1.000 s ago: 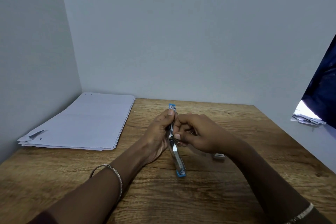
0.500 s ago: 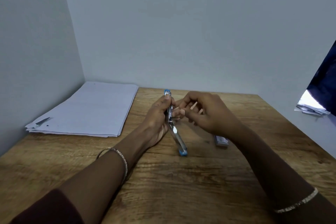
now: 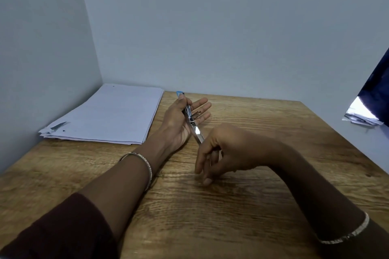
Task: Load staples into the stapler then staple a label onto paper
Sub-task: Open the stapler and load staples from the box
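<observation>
My left hand point(image 3: 176, 126) holds a stapler point(image 3: 194, 130) swung open, its blue tip point(image 3: 180, 93) pointing away from me and its metal arm slanting down toward me. The fingers of that hand are stretched out behind the stapler. My right hand point(image 3: 225, 151) hangs just in front of the stapler's near end, fingers curled down to the wooden table point(image 3: 210, 216), and hides that end. Whether it grips anything is hidden. A stack of white paper point(image 3: 105, 115) lies at the far left of the table. No staples or label show.
Grey walls close the table at the back and left. At the right edge, off the table, a pile of loose papers point(image 3: 362, 116) lies under dark blue cloth point(image 3: 379, 82). Both wrists wear thin bracelets.
My right hand left the stapler's middle and dropped toward me, down to its near end at the table. My left fingers opened out behind the stapler. The small grey box near my right wrist is now hidden.
</observation>
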{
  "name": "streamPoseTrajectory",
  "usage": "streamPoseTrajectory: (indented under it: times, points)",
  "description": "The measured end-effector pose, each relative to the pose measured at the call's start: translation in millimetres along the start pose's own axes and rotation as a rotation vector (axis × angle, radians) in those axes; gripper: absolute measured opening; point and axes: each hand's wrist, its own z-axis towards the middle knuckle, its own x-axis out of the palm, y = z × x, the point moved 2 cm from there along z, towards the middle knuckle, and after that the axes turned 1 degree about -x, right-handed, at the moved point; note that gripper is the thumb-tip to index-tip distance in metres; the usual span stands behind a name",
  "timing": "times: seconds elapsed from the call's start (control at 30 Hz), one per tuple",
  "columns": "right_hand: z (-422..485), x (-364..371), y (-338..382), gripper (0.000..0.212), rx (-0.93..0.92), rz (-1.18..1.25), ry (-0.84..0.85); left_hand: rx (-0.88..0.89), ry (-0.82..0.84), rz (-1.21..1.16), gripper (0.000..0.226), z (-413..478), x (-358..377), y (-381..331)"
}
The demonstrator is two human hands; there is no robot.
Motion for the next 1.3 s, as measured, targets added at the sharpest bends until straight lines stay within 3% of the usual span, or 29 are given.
streamPoseTrajectory:
  times: [0.4, 0.67, 1.03, 1.3]
  points:
    - [4, 12, 12, 0.007, -0.031, -0.181, -0.056, -0.017, 0.005, -0.035, 0.045, 4, -5, 0]
    - [6, 12, 9, 0.019, -0.015, -0.009, -0.095, -0.014, -0.016, -0.036, 0.045, 2, -2, -1]
    - [19, 30, 12, 0.006, -0.147, -0.073, -0.153, -0.029, -0.003, -0.078, 0.042, 5, -5, -3]
    - [20, 34, 10, 0.003, -0.106, -0.015, -0.119, -0.036, 0.0, -0.116, 0.043, 6, -6, -2]
